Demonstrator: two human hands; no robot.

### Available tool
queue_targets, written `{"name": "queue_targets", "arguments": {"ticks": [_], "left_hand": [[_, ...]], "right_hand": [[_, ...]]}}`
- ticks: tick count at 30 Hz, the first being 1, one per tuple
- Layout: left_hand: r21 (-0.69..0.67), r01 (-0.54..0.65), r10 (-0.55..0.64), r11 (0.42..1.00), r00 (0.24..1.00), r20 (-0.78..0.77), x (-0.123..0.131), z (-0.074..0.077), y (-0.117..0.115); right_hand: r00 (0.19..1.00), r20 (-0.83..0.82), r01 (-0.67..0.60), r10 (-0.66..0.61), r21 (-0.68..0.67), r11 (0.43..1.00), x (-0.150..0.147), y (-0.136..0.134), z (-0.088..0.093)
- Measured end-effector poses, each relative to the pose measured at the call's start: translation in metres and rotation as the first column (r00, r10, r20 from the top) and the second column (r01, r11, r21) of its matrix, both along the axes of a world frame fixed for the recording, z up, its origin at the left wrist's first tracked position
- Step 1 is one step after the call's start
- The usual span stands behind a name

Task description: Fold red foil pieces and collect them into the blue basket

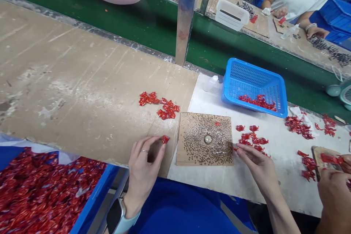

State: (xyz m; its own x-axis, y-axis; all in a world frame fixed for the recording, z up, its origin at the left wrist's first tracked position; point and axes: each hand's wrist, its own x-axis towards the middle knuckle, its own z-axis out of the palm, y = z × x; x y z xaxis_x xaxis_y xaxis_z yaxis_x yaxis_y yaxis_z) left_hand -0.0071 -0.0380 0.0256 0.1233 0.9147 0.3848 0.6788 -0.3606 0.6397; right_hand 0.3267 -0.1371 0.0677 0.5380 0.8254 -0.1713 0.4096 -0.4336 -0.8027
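1. Along the near edge of the bench, the person's left hand (144, 170) pinches a small crumpled red foil piece (165, 139) in a narrow grip between thumb and fingertips. Its wrist wears a smartwatch (116, 216).
2. That piece sits just off the 9 o'clock side of a square cardboard board (183, 120) dotted with tiny metal bits around a round disc. The left hand is clearly the nearer one.
3. The piece's long axis seems roughly level, its free end pointing about 3 o'clock at the board, though it is too small and crumpled to be sure.
4. At the board's 3 o'clock, the right hand (255, 162) stands open, fingers extended, beside loose red foil pieces (253, 139). It seems to hold nothing.
5. A blue plastic basket (256, 67) sits at the board's 1 o'clock, a blue bin (95, 197) of red foil at 8 o'clock, and a co-worker's hand (336, 201) farther off at 4 o'clock.
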Motion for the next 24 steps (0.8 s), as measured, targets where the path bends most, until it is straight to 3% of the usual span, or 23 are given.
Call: {"name": "queue_targets", "arguments": {"ticks": [3, 6, 12, 24], "left_hand": [[-0.008, 0.001, -0.001, 1.000, 0.999, -0.039, 0.006, -0.003, 0.004], [-0.011, 0.024, -0.025, 1.000, 0.999, -0.043, 0.012, -0.006, 0.008], [-0.013, 0.054, -0.054, 0.998, 0.998, 0.010, 0.014, -0.004, 0.009], [-0.048, 0.054, -0.050, 0.997, 0.995, 0.087, 0.014, 0.003, 0.008]], "right_hand": [[0.985, -0.169, -0.017, 0.018, 0.008, 1.000, -0.013, 0.017, 0.007], [0.972, -0.220, -0.072, 0.078, 0.032, 0.997, -0.025, 0.033, 0.007], [0.969, -0.205, -0.127, 0.138, 0.064, 0.990, -0.044, 0.053, -0.003], [0.969, -0.165, -0.174, 0.182, 0.061, 0.983, -0.063, 0.066, -0.001]]}}
